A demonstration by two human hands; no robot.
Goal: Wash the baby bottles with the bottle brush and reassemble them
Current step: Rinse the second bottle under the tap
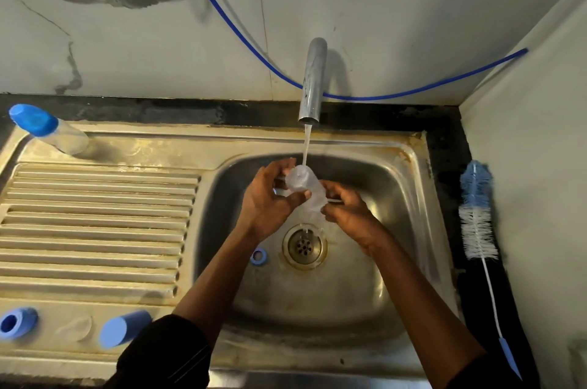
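Observation:
I hold a clear baby bottle body (305,188) over the sink basin, tilted with its open mouth under the running water. My left hand (270,201) grips its upper part and my right hand (346,210) holds its lower end. A blue screw ring (259,256) lies in the basin left of the drain. A second bottle (50,131) with a blue cap stands at the back left of the drainboard. The bottle brush (478,217) lies on the dark counter to the right of the sink.
The tap (313,83) runs above the basin, whose steel wall (397,198) shows. A blue ring (17,322), a clear teat (74,328) and a blue cap (124,328) lie on the front left ledge. A blue hose (241,36) hangs along the wall. The drain (304,247) is beneath my hands.

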